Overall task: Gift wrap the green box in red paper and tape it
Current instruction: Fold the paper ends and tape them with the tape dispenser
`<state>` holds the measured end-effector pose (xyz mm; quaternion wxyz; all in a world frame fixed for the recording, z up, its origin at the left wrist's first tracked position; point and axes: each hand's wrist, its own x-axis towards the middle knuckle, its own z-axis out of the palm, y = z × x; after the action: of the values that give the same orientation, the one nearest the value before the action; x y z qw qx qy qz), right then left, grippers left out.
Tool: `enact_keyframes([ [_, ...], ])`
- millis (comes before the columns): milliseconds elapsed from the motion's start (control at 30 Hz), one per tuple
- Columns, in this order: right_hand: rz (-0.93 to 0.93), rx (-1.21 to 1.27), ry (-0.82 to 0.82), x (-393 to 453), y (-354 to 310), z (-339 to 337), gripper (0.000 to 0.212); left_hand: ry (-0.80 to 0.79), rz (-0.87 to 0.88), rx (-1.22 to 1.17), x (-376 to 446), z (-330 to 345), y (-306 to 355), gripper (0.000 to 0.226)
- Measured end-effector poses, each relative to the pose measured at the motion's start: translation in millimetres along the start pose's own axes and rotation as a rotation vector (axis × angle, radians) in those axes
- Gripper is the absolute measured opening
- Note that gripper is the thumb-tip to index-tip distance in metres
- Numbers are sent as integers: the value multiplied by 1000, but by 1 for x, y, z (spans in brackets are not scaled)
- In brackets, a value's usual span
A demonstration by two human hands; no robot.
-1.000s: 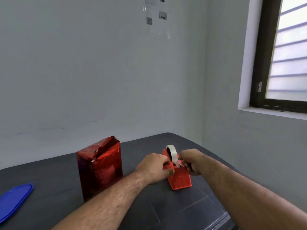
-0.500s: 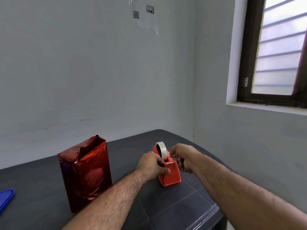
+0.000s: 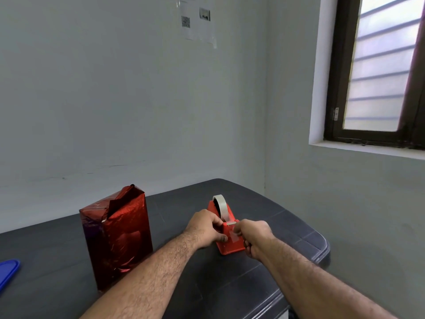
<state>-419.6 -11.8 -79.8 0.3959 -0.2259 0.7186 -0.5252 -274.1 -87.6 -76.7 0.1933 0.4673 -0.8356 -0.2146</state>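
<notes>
Your left hand grips the red dispenser, fingers curled round its near-left side, bracing it on the tabletop. Your right hand pinches a strip of tape just below the cutter, fingers closed on it. The box, in red paper, stands upright, long axis vertical, well to your left of both hands, apart from the dispenser. Its top flap sticks up loose. Left hand is nearer the box; the taped hand must cross leftward and up to that flap.
</notes>
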Motion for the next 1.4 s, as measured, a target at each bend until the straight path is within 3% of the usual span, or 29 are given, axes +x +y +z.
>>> enact_keyframes([
  [200,53,-307,-92,-1,17,4,34,21,-28,56,1,5,-4,42],
  [300,-90,-44,-89,-11,8,10,16,99,-51,-78,0,3,-5,40],
  [400,-148,407,-193,-32,-25,18,22,229,-146,-602,-12,-7,7,30],
  [467,-175,546,-236,-50,-49,23,27,294,-162,-1014,-24,-23,22,20],
  [567,-229,646,-285,-76,-82,30,26,359,-31,-1276,-42,-54,46,25],
  [700,-284,722,-338,-105,-116,41,15,521,77,-1172,-71,-92,73,8],
  [867,-403,608,-472,-139,-139,51,6,699,34,-1053,-110,-137,79,9],
  [967,-643,421,-450,-156,-151,58,11,805,36,-936,-136,-171,76,19],
  [1100,-979,235,-328,-172,-152,88,35,989,83,-788,-166,-214,51,21],
  [1200,-1057,177,-374,-163,-142,109,8,1107,42,-789,-178,-233,9,14],
  [1233,-1099,89,-454,-158,-137,111,11,1066,18,-774,-180,-235,-7,8],
  [1267,-1132,-41,-544,-150,-132,113,28,979,-15,-729,-182,-235,-22,11],
  [1333,-1144,-307,-679,-143,-119,113,53,737,-59,-606,-184,-230,-54,40],
  [1400,-1143,-456,-707,-140,-110,116,67,535,-94,-566,-185,-221,-76,61],
])
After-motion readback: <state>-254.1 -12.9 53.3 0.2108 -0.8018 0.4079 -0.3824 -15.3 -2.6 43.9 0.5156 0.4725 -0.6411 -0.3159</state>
